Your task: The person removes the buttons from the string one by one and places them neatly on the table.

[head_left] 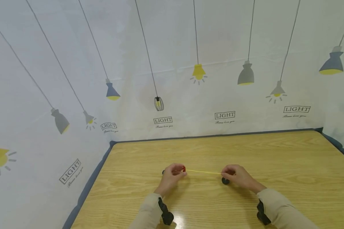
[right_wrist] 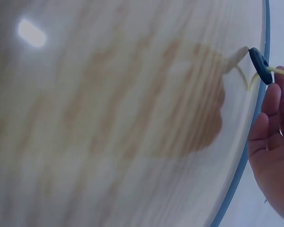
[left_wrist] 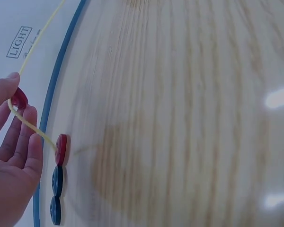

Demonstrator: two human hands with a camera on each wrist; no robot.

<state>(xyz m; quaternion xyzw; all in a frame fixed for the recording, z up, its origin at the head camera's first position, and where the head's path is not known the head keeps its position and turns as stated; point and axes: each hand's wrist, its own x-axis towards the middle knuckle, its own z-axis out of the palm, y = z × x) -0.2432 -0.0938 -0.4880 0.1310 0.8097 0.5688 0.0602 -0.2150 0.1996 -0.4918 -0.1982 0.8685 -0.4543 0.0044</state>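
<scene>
Sleeves: beige cloth sleeves [head_left: 150, 206] with black wrist-worn devices [head_left: 168, 218], on the near side of the thin yellow string [head_left: 203, 171].
Left grip: the left hand [head_left: 171, 178], at the left of the string's straight stretch, pinches a small, round red piece [left_wrist: 20, 98].
Right grip: the right hand [head_left: 238, 176] pinches the string at the stretch's right end.
Dark disc: round, dark blue, threaded on the string [right_wrist: 260, 65], right by the right fingertips.
Row: a red disc [left_wrist: 60, 150] and two dark blue discs [left_wrist: 57, 181], left of the stretch, mostly hidden behind the left hand from above.
Surface: yellowish wood-grain surface [head_left: 200, 203] below the string, glare on its near side.
Room: beyond the string, a dark blue border [head_left: 166, 139], then whitish sheeting [head_left: 175, 47] printed with hanging lamps and "LIGHT".
</scene>
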